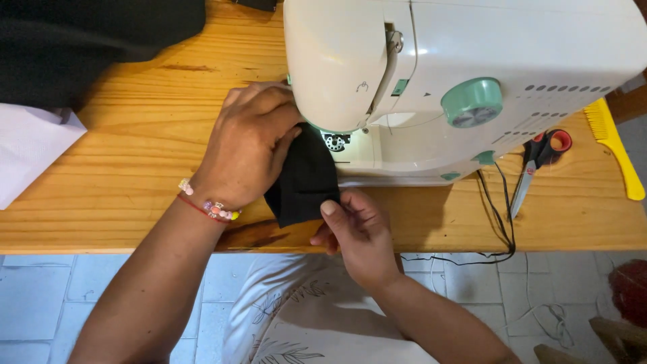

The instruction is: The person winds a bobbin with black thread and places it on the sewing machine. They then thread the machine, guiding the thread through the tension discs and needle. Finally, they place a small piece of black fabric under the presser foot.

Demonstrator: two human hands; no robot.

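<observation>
Pinching one black cloth, right hand meets flat-pressing left hand beside one sewing machine, one scissors.

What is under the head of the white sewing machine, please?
A small black fabric piece lies there on the machine bed, beside the metal needle plate. The left hand presses it; the right hand pinches its near edge. The needle is hidden by the sewing machine.

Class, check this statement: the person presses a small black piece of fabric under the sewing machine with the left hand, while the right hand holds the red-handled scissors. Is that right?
Not quite. The scissors lie untouched on the wooden table, right of the sewing machine. In the head view, the right hand pinches the near edge of the black fabric; the left hand does press it down.
</observation>
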